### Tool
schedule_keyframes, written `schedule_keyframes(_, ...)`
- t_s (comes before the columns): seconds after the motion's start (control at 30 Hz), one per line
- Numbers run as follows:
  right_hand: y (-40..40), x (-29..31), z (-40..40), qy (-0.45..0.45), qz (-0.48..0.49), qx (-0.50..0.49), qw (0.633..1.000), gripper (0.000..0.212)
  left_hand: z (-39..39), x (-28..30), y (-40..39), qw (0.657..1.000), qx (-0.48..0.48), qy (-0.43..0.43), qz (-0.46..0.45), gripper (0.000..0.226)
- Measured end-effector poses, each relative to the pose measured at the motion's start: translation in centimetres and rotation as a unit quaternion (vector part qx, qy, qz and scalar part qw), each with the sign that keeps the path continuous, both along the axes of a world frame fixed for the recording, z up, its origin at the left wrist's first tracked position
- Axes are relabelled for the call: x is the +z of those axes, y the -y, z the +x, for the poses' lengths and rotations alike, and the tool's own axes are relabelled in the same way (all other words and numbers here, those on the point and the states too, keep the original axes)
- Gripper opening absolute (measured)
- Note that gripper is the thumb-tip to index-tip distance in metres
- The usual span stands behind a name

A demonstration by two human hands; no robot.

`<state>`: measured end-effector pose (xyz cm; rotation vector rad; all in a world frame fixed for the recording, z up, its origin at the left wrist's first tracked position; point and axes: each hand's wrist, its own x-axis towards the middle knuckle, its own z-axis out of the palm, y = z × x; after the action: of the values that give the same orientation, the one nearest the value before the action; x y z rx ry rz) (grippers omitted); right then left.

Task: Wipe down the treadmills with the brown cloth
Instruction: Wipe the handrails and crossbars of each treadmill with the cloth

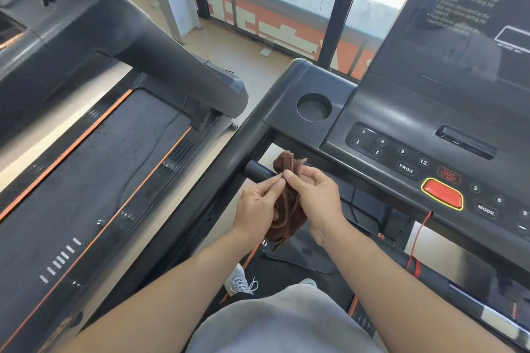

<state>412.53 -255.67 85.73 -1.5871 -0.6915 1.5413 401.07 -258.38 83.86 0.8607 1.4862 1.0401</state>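
The brown cloth [288, 209] hangs bunched between both hands, just below the treadmill console [407, 129]. My left hand [256, 206] pinches its edge with thumb and fingertips. My right hand [312, 195] pinches the same edge right beside it, fingers curled. The cloth's top end sticks up over a short black handlebar [258, 171] under the console. A second treadmill [94, 169] with an orange-striped belt stands to the left.
The console has a round cup holder [314, 107], number buttons and a red stop button [443, 194] with a red safety cord [420, 235]. Windows and a tan floor lie ahead. My grey shoe [239, 281] stands on the deck edge.
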Motion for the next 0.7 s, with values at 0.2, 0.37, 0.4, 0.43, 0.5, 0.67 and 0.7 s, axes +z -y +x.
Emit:
schedule_keyframes(0.2, 0.6, -0.3, 0.3, 0.004, 0.012, -0.043, 0.999, 0.014, -0.4, -1.3, 0.1, 0.998, 0.046, 0.032, -0.002, 0.021)
schedule_keyframes(0.37, 0.3, 0.0, 1.9, -0.019, 0.024, -0.159, 0.987, 0.019, -1.6, -1.5, -1.2, 0.992, 0.121, -0.04, -0.002, 0.021)
schedule_keyframes(0.4, 0.5, 0.0, 2.3, -0.017, 0.028, -0.172, 0.985, 0.02, -1.8, -1.3, -1.6, 0.989, 0.134, -0.066, 0.008, 0.02)
schedule_keyframes(0.43, 0.7, 0.0, 2.8, -0.015, 0.033, -0.188, 0.982, 0.021, -2.0, -0.9, -2.1, 0.985, 0.143, -0.09, 0.02, 0.02)
schedule_keyframes(0.5, 1.0, 0.0, 3.9, -0.013, 0.048, -0.225, 0.973, 0.023, -2.6, -0.3, -3.1, 0.981, 0.148, -0.12, 0.04, 0.019)
schedule_keyframes(0.67, 2.2, 0.5, 6.5, 0.04, 0.099, -0.232, 0.967, 0.028, -3.7, 1.3, -5.7, 0.97, 0.135, -0.171, 0.109, 0.023)
schedule_keyframes(0.7, 2.5, 0.4, 6.9, 0.06, 0.103, -0.223, 0.968, 0.028, -3.8, 1.6, -6.2, 0.968, 0.122, -0.181, 0.123, 0.024)
